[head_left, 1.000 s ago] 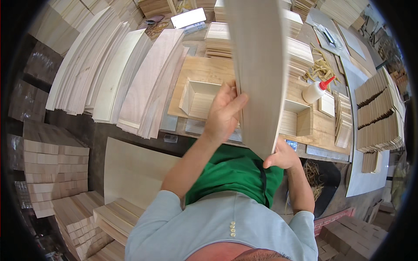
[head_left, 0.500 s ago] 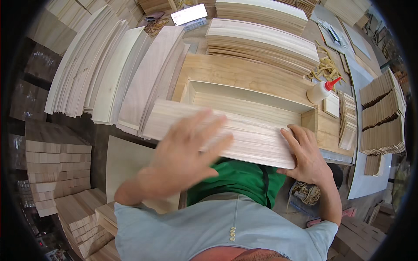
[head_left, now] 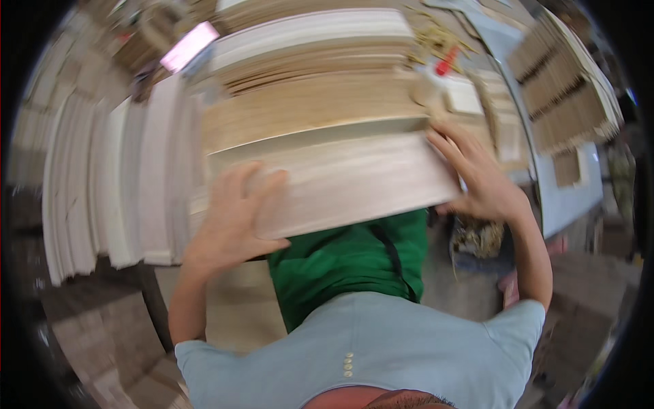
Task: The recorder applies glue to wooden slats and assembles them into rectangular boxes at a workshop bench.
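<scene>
A pale wooden board (head_left: 361, 180) lies over the front of a shallow wooden box frame (head_left: 320, 138), whose far wall shows behind it. My left hand (head_left: 228, 215) is around the board's left end, fingers spread toward its far edge and thumb at the near edge. The hand hides that end. At the right end my right hand (head_left: 484, 174) grips the board's corner, fingers at the far side and thumb by the near side. The picture is blurred by motion, so the exact finger contact is hard to make out.
Stacked thin boards (head_left: 313, 37) stand behind the box. More boards (head_left: 160, 170) lean at the left. A glue bottle (head_left: 428, 88) with a red tip stands at the back right, near small wooden pieces (head_left: 501, 116). Bundled slats (head_left: 562, 85) sit farther right.
The view has swung, so the bench appears shifted left and turned. My left hand, which was sweeping over the board, is now at its left end. The right hand stays on its end.
</scene>
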The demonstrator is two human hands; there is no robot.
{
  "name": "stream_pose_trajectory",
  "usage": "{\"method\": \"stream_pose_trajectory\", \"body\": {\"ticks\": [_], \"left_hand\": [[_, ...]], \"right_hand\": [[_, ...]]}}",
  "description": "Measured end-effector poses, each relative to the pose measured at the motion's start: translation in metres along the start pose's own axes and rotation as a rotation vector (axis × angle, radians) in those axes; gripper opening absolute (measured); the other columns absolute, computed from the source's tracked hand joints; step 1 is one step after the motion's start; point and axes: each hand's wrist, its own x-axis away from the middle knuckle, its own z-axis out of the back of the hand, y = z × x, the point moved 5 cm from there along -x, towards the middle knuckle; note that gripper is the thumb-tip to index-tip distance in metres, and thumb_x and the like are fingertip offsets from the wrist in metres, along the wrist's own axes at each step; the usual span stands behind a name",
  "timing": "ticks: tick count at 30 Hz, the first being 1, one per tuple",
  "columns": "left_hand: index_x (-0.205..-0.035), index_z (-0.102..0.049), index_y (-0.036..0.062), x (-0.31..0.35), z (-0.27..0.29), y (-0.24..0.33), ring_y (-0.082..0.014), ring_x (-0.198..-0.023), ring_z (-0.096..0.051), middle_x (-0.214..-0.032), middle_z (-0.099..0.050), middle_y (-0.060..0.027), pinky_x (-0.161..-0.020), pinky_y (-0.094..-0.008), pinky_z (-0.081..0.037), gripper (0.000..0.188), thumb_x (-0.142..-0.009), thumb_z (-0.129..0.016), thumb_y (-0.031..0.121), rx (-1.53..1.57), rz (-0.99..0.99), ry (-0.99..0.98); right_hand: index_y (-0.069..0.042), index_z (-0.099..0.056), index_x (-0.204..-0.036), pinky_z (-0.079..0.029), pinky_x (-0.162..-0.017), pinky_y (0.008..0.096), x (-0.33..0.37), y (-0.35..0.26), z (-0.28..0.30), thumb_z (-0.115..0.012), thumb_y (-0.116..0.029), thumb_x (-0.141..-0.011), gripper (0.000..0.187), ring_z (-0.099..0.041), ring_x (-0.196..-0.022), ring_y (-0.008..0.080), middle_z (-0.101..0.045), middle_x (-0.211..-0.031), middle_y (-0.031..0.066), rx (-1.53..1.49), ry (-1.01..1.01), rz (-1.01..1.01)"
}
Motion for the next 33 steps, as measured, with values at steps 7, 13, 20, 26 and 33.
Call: {"method": "stream_pose_trajectory", "body": {"ticks": [7, 13, 20, 26, 33], "left_hand": [[-0.135, -0.046, 0.0112, -0.051, 0.002, -0.014, -0.0358, -0.125, -0.037, -0.133, -0.039, -0.0171, -0.106, -0.0423, -0.031, 0.092, -0.051, -0.083, 0.013, 0.043, 0.036, 0.066], [-0.135, -0.046, 0.0114, -0.06, -0.003, -0.022, -0.0339, -0.125, -0.037, -0.134, -0.039, -0.0155, -0.106, -0.0408, -0.031, 0.092, -0.051, -0.081, 0.011, 0.073, 0.062, 0.073], [-0.135, -0.046, 0.0135, -0.059, -0.006, -0.027, -0.0355, -0.125, -0.037, -0.132, -0.04, -0.0168, -0.105, -0.0437, -0.033, 0.09, -0.052, -0.082, 0.014, 0.073, 0.061, 0.076], [-0.135, -0.046, 0.0112, -0.057, -0.007, -0.029, -0.0337, -0.127, -0.037, -0.135, -0.039, -0.0147, -0.107, -0.0418, -0.031, 0.092, -0.049, -0.081, 0.011, 0.067, 0.108, 0.073], [-0.135, -0.047, 0.0113, -0.057, -0.008, -0.027, -0.034, -0.126, -0.037, -0.135, -0.039, -0.0149, -0.108, -0.0415, -0.031, 0.092, -0.049, -0.081, 0.009, 0.049, 0.083, 0.079]], "right_hand": [[-0.009, -0.022, -0.148, -0.026, -0.113, 0.0425, -0.008, 0.052, -0.003, -0.083, -0.02, -0.058, 0.109, -0.025, -0.138, 0.0354, -0.021, -0.151, 0.0174, -0.094, -0.024, -0.171], [-0.006, -0.024, -0.146, -0.032, -0.11, 0.0419, -0.012, 0.077, -0.013, -0.083, -0.027, -0.059, 0.107, -0.034, -0.133, 0.0357, -0.029, -0.147, 0.0178, -0.107, 0.009, -0.112], [-0.009, -0.023, -0.147, -0.028, -0.114, 0.0407, -0.009, 0.078, -0.02, -0.083, -0.032, -0.058, 0.11, -0.028, -0.138, 0.0318, -0.023, -0.151, 0.0134, -0.176, -0.011, -0.101], [-0.012, -0.023, -0.148, -0.025, -0.115, 0.0426, -0.011, 0.077, -0.024, -0.083, -0.036, -0.057, 0.111, -0.024, -0.14, 0.0314, -0.02, -0.153, 0.0117, -0.21, -0.013, -0.097], [-0.012, -0.023, -0.147, -0.026, -0.115, 0.0425, -0.009, 0.075, -0.025, -0.083, -0.039, -0.057, 0.111, -0.024, -0.14, 0.0312, -0.02, -0.153, 0.0118, -0.186, -0.025, -0.086]]}}
